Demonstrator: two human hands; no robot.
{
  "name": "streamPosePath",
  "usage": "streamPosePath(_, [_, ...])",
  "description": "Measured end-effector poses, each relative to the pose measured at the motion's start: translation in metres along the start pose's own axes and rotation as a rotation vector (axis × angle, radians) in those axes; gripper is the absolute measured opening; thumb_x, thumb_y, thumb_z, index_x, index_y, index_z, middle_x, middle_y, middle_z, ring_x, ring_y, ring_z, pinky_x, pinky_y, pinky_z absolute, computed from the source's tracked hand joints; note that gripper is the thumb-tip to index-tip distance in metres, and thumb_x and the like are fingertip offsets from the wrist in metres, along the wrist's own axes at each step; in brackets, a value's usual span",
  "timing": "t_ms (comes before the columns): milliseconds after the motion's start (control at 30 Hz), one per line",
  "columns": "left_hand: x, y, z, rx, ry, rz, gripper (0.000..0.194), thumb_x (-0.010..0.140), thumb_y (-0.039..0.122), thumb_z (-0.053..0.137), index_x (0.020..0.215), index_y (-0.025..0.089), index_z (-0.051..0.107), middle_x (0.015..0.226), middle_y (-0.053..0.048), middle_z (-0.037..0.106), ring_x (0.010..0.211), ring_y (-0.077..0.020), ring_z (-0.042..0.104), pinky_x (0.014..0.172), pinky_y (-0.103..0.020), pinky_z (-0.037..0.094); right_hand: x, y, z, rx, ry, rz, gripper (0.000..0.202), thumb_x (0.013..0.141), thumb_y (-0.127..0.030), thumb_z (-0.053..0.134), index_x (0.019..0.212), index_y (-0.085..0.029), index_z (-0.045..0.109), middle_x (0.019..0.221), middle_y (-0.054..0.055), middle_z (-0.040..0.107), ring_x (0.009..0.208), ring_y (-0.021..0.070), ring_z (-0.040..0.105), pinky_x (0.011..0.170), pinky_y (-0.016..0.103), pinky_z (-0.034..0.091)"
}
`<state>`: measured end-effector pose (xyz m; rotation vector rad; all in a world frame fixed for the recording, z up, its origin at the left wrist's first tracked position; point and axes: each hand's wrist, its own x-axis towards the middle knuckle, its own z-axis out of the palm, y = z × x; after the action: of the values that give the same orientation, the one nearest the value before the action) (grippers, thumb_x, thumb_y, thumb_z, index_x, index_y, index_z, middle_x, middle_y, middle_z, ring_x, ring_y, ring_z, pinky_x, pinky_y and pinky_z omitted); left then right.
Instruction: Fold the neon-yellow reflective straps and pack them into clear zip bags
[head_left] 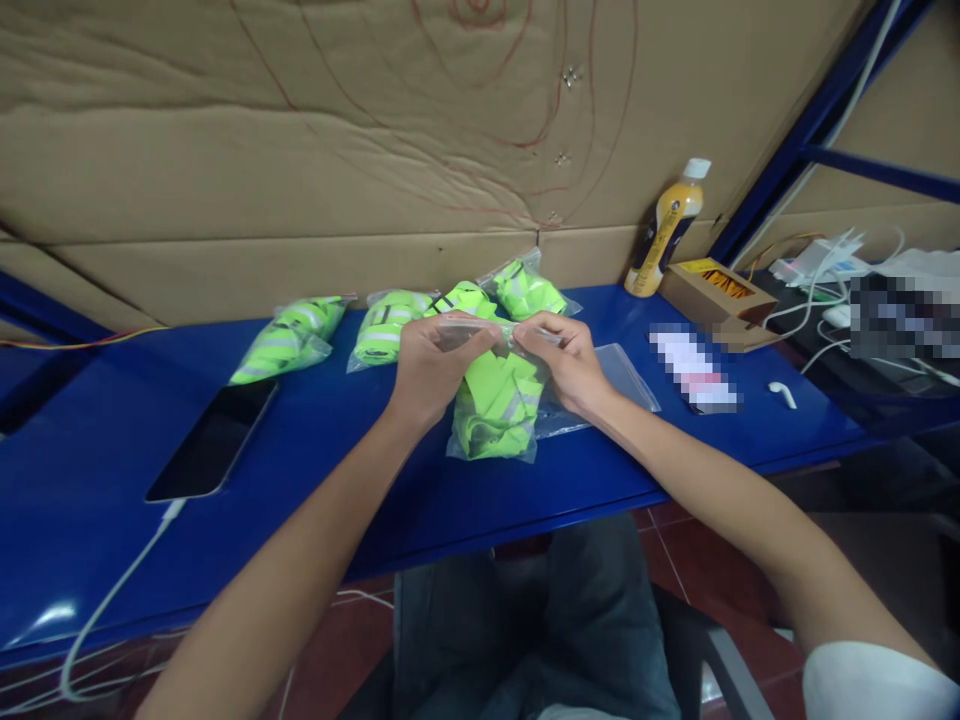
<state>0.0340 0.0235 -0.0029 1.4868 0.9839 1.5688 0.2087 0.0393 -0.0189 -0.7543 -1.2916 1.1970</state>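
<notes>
Both forearms reach over the blue table (90, 500); left hand (427, 365) and right hand (570, 360) pinch the top edge of a clear bag (495, 400) of neon-green straps, so it hangs upright above the surface; three filled bags (390, 325) lie behind

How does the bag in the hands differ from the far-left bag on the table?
The held bag is pinched at its top edge by the left hand and right hand; the far-left bag lies untouched. The held bag hangs upright with its bottom on the blue table; the far-left bag lies flat, slanted, beside the phone. Both are clear plastic holding folded neon-green fabric with grey stripes.
</notes>
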Motion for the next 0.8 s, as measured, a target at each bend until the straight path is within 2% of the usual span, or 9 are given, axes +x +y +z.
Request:
streamPosePath(100, [0.001, -0.003, 0.0, -0.041, 0.009, -0.016, 0.014, 0.077, 0.033, 0.093, 0.077, 0.022, 0.085, 0.077, -0.003, 0.08, 0.069, -0.0171, 0.072, 0.072, -0.029, 0.06, -0.001, -0.001, 0.002, -0.005, -0.008, -0.002, 0.041, 0.068, -0.06, 0.095, 0.073, -0.024, 0.077, 0.073, -0.001, 0.071, 0.07, 0.0153, 0.059, 0.069, 0.031, 0.045])
streamPosePath(233, [0.0, -0.005, 0.0, 0.005, -0.03, 0.045, 0.015, 0.081, 0.034, 0.09, 0.078, 0.021, 0.084, 0.076, -0.004, 0.079, 0.069, -0.018, 0.073, 0.073, -0.031, 0.06, -0.002, -0.001, 0.004, 0.007, -0.031, 0.019, 0.04, 0.069, -0.06, 0.095, 0.075, -0.024, 0.078, 0.075, 0.0, 0.073, 0.07, 0.0153, 0.06, 0.07, 0.032, 0.047])
streamPosePath(400, [0.001, -0.01, -0.002, -0.013, -0.019, -0.003, 0.023, 0.089, 0.04, 0.084, 0.077, 0.02, 0.083, 0.078, -0.005, 0.08, 0.073, -0.0193, 0.076, 0.076, -0.031, 0.061, 0.0, 0.001, 0.001, 0.013, -0.003, 0.033, 0.038, 0.067, -0.057, 0.096, 0.075, -0.025, 0.079, 0.076, -0.001, 0.074, 0.072, 0.0162, 0.061, 0.072, 0.032, 0.049])
streamPosePath(533, [0.004, -0.016, -0.005, 0.014, -0.009, 0.06, 0.028, 0.091, 0.041, 0.082, 0.071, 0.021, 0.081, 0.077, -0.005, 0.079, 0.077, -0.0198, 0.077, 0.076, -0.03, 0.06, 0.002, 0.004, -0.002, 0.052, -0.007, 0.067, 0.035, 0.069, -0.057, 0.095, 0.075, -0.025, 0.083, 0.077, 0.0, 0.077, 0.071, 0.0167, 0.063, 0.071, 0.032, 0.049])
streamPosePath(633, [0.005, -0.016, -0.005, -0.03, 0.015, -0.014, 0.035, 0.088, 0.052, 0.084, 0.073, 0.02, 0.079, 0.077, -0.005, 0.079, 0.075, -0.0201, 0.075, 0.073, -0.031, 0.06, 0.004, 0.006, -0.006, -0.022, 0.004, 0.011, 0.037, 0.071, -0.06, 0.094, 0.075, -0.025, 0.085, 0.077, 0.001, 0.078, 0.071, 0.018, 0.064, 0.072, 0.033, 0.05])
streamPosePath(733, [0.005, -0.011, -0.004, -0.087, -0.084, -0.163, 0.044, 0.082, 0.061, 0.088, 0.091, 0.019, 0.082, 0.091, -0.008, 0.082, 0.081, -0.0218, 0.077, 0.071, -0.031, 0.061, 0.005, 0.008, -0.008, -0.024, 0.062, -0.033, 0.036, 0.074, -0.062, 0.091, 0.075, -0.027, 0.085, 0.077, 0.002, 0.078, 0.077, 0.0199, 0.068, 0.08, 0.036, 0.054])
streamPosePath(800, [0.005, -0.008, -0.005, -0.036, -0.213, -0.216, 0.051, 0.072, 0.052, 0.098, 0.106, 0.018, 0.081, 0.103, -0.01, 0.083, 0.09, -0.0236, 0.079, 0.075, -0.031, 0.063, 0.007, 0.009, -0.009, 0.0, 0.109, -0.044, 0.036, 0.075, -0.063, 0.092, 0.075, -0.028, 0.084, 0.076, 0.002, 0.078, 0.079, 0.0205, 0.07, 0.083, 0.037, 0.056])
